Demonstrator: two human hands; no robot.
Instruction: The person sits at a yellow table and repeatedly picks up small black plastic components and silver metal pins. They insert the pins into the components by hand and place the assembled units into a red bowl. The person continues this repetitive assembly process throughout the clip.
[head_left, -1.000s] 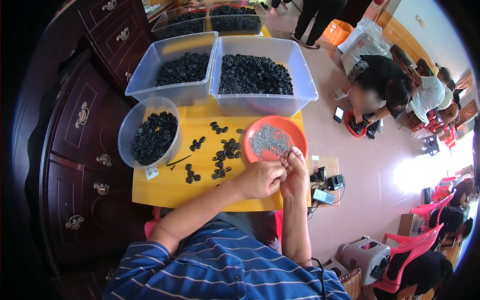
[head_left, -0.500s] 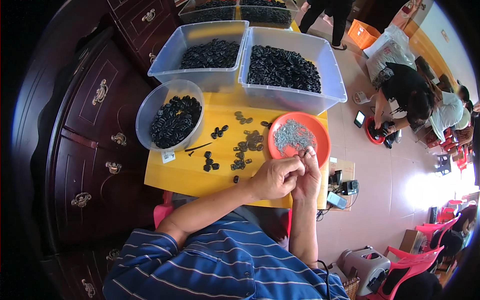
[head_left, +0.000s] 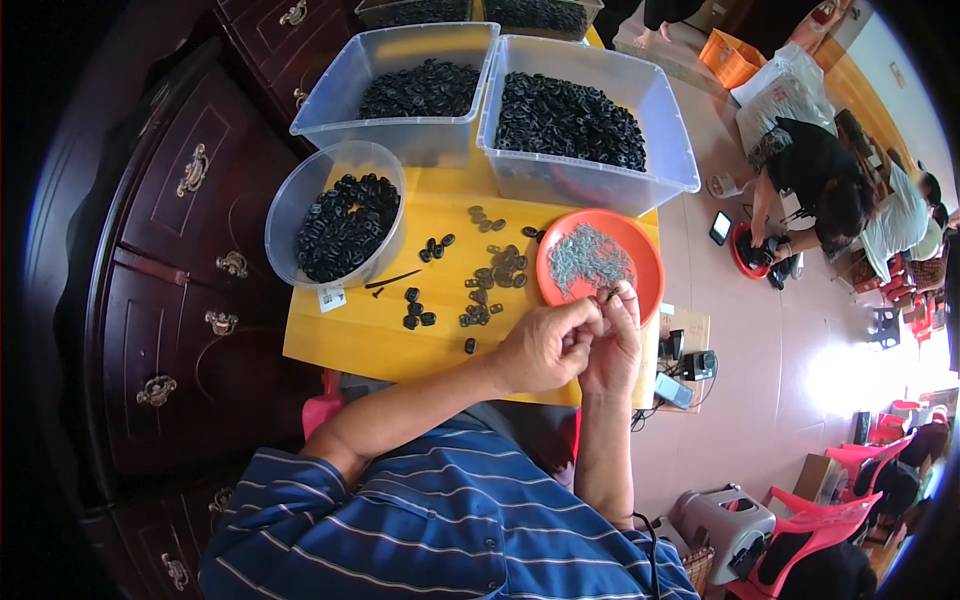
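In the head view, the left hand (head_left: 545,347) is clenched, its fingers curled inward, and it presses up against the right hand (head_left: 613,350); whether it grips anything inside the curl I cannot tell. The right hand pinches a small dark piece (head_left: 612,293) between its fingertips, just over the near edge of a red bowl (head_left: 648,262). Inside that bowl lies a loose heap of thin silvery metal bits (head_left: 588,257).

The bowl sits toward the right side of a yellow-topped counter (head_left: 335,345). To its left, black oval pieces (head_left: 503,262) are scattered in small groups, with a thin black strip (head_left: 393,279) and a small screw (head_left: 377,292) beside the round clear tub (head_left: 280,240), which is partly filled with more such pieces. Farther back stand two rectangular clear bins (head_left: 590,182) side by side, both holding black pieces.

A dark wooden cabinet (head_left: 165,255) rises along the left. On the floor to the right, another person (head_left: 810,165) bends over a red basin (head_left: 742,258), near an upright-lying phone (head_left: 720,228)
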